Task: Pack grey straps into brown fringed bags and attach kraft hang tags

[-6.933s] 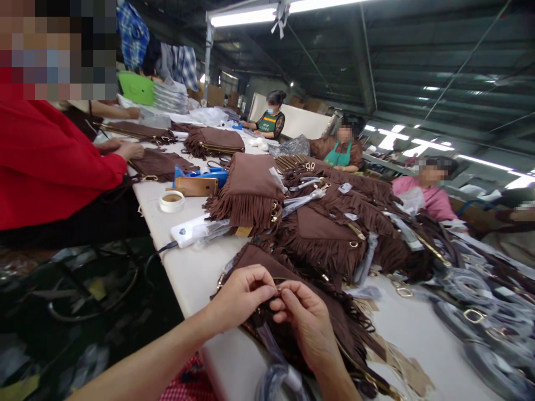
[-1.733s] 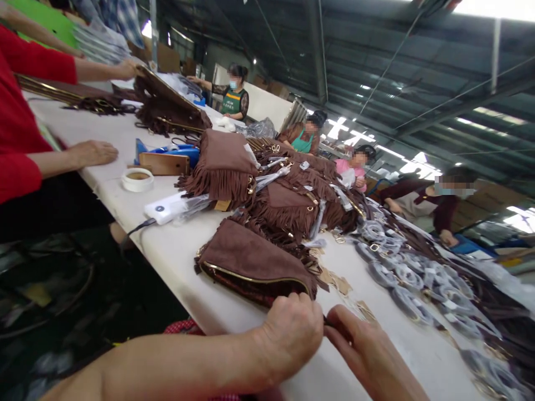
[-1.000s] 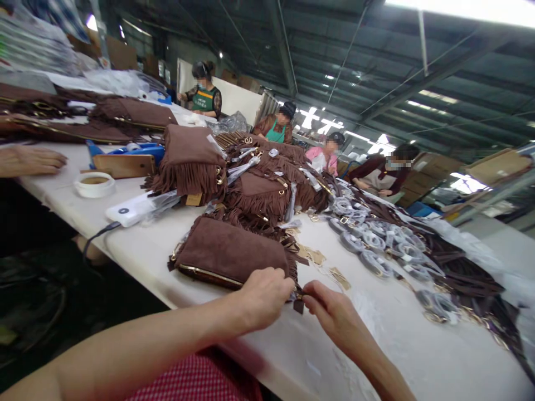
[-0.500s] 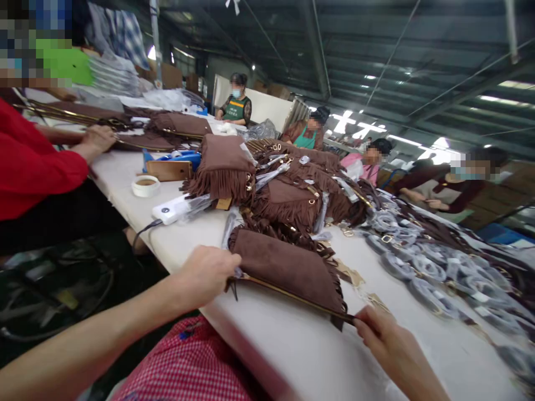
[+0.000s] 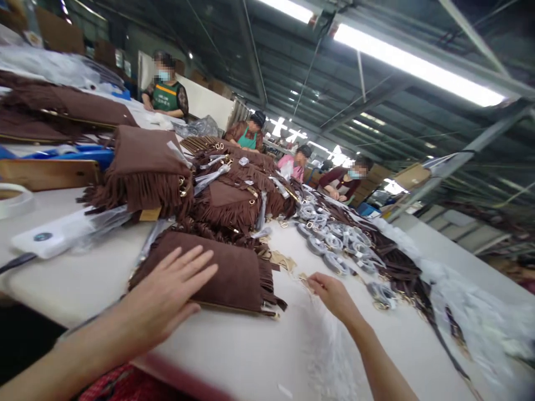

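Note:
A brown suede-like fringed bag (image 5: pixel 234 273) lies flat on the white table in front of me, its zipper edge towards me. My left hand (image 5: pixel 175 284) rests on the bag with its fingers spread, holding nothing. To the right of the bag, my right hand (image 5: pixel 330 292) is closed in a pinch on pale tag strings (image 5: pixel 304 278) at the tabletop. Beige paper tags (image 5: pixel 282 260) lie just beyond those fingertips.
More fringed bags (image 5: pixel 229 200) are piled behind. Wrapped straps (image 5: pixel 330 236) spread across the right side. A white device (image 5: pixel 50 231), a tape roll (image 5: pixel 14 200) and a phone (image 5: pixel 50 174) lie at left. Clear plastic (image 5: pixel 330 351) sits at front right. Several co-workers sit beyond.
Both hands have let go of the bag's zipper edge. My left hand now lies spread on the bag; my right has moved to the tag strings. The view has swung right.

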{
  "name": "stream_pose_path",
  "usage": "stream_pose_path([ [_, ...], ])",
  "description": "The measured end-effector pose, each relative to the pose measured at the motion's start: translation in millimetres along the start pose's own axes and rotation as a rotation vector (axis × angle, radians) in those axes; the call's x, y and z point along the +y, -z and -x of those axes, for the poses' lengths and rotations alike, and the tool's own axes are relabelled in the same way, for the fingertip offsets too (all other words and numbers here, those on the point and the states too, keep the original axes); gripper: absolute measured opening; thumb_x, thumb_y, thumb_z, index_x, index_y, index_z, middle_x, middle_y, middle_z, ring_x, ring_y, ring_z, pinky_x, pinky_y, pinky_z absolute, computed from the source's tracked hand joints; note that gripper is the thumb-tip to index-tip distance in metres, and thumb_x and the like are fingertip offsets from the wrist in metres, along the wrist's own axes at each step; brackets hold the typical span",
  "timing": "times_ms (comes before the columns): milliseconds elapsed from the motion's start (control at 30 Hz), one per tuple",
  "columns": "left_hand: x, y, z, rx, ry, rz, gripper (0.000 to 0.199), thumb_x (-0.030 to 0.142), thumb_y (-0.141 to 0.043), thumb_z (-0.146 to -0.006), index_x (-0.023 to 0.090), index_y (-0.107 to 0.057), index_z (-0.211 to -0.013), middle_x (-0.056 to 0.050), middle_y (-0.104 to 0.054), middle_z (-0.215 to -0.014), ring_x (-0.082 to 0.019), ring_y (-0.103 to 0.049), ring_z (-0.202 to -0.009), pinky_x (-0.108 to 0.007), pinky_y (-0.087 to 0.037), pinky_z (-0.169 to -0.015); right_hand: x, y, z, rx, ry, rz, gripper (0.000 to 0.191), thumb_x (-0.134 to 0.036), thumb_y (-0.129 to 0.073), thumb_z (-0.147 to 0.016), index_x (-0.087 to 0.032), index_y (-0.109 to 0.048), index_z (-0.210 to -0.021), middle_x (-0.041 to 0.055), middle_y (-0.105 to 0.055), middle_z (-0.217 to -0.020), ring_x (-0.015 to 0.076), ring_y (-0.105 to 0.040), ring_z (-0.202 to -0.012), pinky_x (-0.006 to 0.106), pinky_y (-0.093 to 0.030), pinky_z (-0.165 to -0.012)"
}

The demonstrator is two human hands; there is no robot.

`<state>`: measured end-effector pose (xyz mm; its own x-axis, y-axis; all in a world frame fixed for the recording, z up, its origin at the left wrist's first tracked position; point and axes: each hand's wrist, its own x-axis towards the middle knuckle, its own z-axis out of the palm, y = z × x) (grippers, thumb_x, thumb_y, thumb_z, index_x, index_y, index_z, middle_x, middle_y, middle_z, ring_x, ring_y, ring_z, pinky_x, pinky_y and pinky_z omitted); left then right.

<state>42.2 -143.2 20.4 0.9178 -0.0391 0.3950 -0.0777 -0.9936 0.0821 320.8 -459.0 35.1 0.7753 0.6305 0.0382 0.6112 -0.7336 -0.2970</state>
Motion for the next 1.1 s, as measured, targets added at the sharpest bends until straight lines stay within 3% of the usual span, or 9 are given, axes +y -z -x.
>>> stream_pose_path([
  [133,29,-35.9,-37,-0.171,-0.121,0.133,0.064,0.027,-0.062,-0.083,0.03,-0.042,-0.143,-0.005,-0.036,-0.155,-0.03,-0.03,-0.144,-0.055,-0.017,-0.118,-1,-2,-27,0.006,0.058,0.091,0.033,-0.032,-0.04,-0.088,-0.021,-0.072,-0.09,0.0079,-0.075,-0.092,0.0245,-0.067,-0.088,0.032,-0.046,-0.079],
  [267,31,-55.0,-42,-0.228,-0.127,0.159,0.063,0.027,-0.061,-0.085,0.031,-0.04,-0.144,-0.004,-0.03,-0.158,-0.03,-0.025,-0.146,-0.057,-0.012,-0.119,-19,-22,-65,-0.009,0.113,0.157,0.032,-0.02,-0.042,-0.091,-0.021,-0.071,-0.106,0.0085,-0.072,-0.112,0.0229,-0.064,-0.104,0.032,-0.043,-0.092],
  [400,27,-58.3,-36,-0.246,-0.127,0.174,0.07,0.024,-0.06,-0.084,0.033,-0.032,-0.148,-0.003,-0.023,-0.16,-0.03,-0.021,-0.147,-0.059,-0.01,-0.119,-31,-36,-99,-0.085,0.157,0.202,0.031,-0.014,-0.053,-0.09,-0.019,-0.063,-0.119,0.0087,-0.066,-0.122,0.0217,-0.061,-0.11,0.038,-0.044,-0.097],
  [533,27,-58.4,-37,-0.251,-0.115,0.206,0.072,0.023,-0.06,-0.084,0.034,-0.031,-0.148,-0.003,-0.022,-0.16,-0.029,-0.02,-0.148,-0.06,-0.01,-0.119,-36,-41,-116,-0.166,0.172,0.226,0.019,-0.029,-0.062,-0.092,-0.015,-0.065,-0.104,0.0051,-0.067,-0.104,0.0207,-0.063,-0.098,0.043,-0.049,-0.089],
  [700,28,-55.9,-39,-0.3,-0.097,0.245,0.073,0.02,-0.06,-0.082,0.033,-0.032,-0.148,-0.004,-0.019,-0.161,-0.03,-0.018,-0.148,-0.062,-0.009,-0.119,-32,-38,-119,-0.139,0.143,0.159,0.015,-0.026,-0.065,-0.088,-0.015,-0.064,-0.099,0.0055,-0.063,-0.109,0.0224,-0.058,-0.104,0.045,-0.046,-0.092],
  [800,28,-54.0,-40,-0.277,-0.093,0.264,0.07,0.022,-0.06,-0.083,0.032,-0.035,-0.147,-0.004,-0.023,-0.16,-0.03,-0.02,-0.147,-0.06,-0.009,-0.12,-23,-30,-118,-0.127,0.1,0.037,0.009,-0.02,-0.068,-0.083,-0.015,-0.064,-0.089,0.0044,-0.064,-0.1,0.0214,-0.058,-0.099,0.041,-0.046,-0.089],
  [900,29,-51.2,-40,-0.271,-0.09,0.284,0.068,0.022,-0.06,-0.083,0.031,-0.037,-0.146,-0.004,-0.026,-0.159,-0.029,-0.021,-0.147,-0.059,-0.009,-0.12,-9,-11,-117,-0.146,0.027,-0.152,0.008,-0.02,-0.067,-0.077,-0.016,-0.064,-0.084,0.0004,-0.064,-0.078,0.0178,-0.061,-0.078,0.033,-0.049,-0.074],
  [1000,30,-47.1,-42,-0.297,-0.072,0.317,0.068,0.02,-0.06,-0.081,0.031,-0.039,-0.145,-0.005,-0.026,-0.159,-0.03,-0.021,-0.147,-0.061,-0.01,-0.119,4,16,-114,-0.147,-0.067,-0.375,0.031,-0.025,-0.067,-0.073,-0.019,-0.063,-0.102,-0.0045,-0.06,-0.064,0.015,-0.059,-0.061,0.027,-0.048,-0.058],
  [1100,32,-41.1,-44,-0.338,-0.039,0.345,0.068,0.017,-0.06,-0.078,0.029,-0.042,-0.143,-0.006,-0.025,-0.159,-0.031,-0.02,-0.147,-0.063,-0.01,-0.118,9,44,-108,-0.128,-0.163,-0.603,0.053,-0.028,-0.074,-0.068,-0.02,-0.057,-0.118,-0.0054,-0.06,-0.062,0.0151,-0.062,-0.057,0.028,-0.051,-0.057],
])
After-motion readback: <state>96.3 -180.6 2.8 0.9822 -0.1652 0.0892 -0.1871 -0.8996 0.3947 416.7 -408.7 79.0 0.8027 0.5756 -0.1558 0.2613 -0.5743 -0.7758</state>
